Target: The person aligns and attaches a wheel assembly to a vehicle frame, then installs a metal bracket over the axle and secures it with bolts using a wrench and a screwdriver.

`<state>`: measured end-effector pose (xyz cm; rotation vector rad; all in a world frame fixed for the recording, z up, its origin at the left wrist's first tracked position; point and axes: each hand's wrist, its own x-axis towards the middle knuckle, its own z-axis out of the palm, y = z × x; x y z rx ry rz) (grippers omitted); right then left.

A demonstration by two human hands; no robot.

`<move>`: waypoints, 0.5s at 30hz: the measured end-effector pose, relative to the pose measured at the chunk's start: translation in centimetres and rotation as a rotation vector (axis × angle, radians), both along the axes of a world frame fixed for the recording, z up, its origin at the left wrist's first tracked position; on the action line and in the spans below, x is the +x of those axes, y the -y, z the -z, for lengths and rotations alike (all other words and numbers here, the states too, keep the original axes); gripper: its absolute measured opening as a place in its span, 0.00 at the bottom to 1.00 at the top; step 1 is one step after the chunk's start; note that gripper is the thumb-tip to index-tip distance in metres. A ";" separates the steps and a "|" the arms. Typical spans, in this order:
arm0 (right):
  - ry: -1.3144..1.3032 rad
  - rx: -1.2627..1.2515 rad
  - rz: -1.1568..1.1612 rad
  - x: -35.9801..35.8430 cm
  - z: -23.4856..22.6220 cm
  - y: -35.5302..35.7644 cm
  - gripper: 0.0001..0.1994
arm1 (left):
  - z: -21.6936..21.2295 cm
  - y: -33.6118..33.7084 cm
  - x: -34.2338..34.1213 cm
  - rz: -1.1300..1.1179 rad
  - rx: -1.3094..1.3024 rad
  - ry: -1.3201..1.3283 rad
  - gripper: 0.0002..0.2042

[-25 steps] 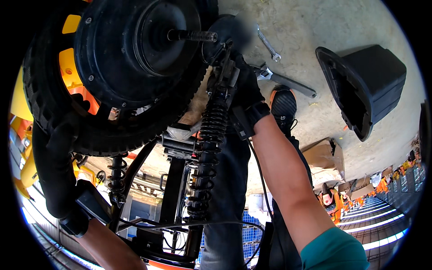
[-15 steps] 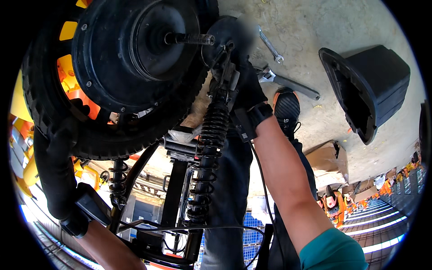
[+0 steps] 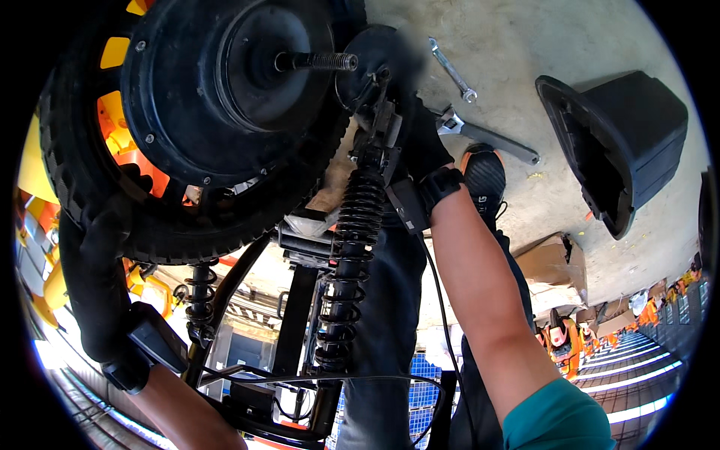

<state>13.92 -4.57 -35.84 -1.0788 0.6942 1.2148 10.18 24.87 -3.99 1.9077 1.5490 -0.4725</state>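
A large wheel with a knobbly black tyre [image 3: 187,244] and a round black hub [image 3: 180,112] fills the upper left, its threaded axle [image 3: 319,63] sticking out to the right. My left hand [image 3: 101,232], in a black glove, is wrapped round the tyre's lower left side, fingertips showing at the rim opening. Beside the wheel's right edge stands a coil-spring shock absorber [image 3: 358,217] with a dark bracket at its upper end and a round black disc [image 3: 367,64] above. Behind that bracket is my right hand [image 3: 427,142], also black-gloved; its fingers are hidden by the parts and shadow.
A combination spanner [image 3: 454,73] and an adjustable wrench [image 3: 499,142] lie on the concrete floor near my shoe [image 3: 484,176]. A hollow black plastic housing [image 3: 637,142] rests at the right, above a torn cardboard box [image 3: 551,266]. A second shock absorber [image 3: 199,300] and black frame tubes stand below the wheel.
The view has shifted slightly, so the floor items sit a little further right. Both hands keep nearly the same places, the left still on the tyre.
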 end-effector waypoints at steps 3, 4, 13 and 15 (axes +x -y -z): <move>0.721 -0.054 -0.662 2.4 -1.4 1.0 0.26 | -0.1 -0.5 -0.2 0.065 -0.039 0.018 0.26; 0.733 -0.094 -0.856 3.3 -2.1 1.3 0.27 | -0.1 -0.8 -0.4 0.104 -0.053 0.019 0.25; 0.610 0.111 -0.552 7.5 -6.5 -0.7 0.28 | 0.1 -1.2 -1.3 0.314 -0.056 0.073 0.25; 0.689 -0.018 -0.619 6.7 -6.2 -1.2 0.22 | 0.3 -1.0 -0.9 0.310 -0.094 0.113 0.26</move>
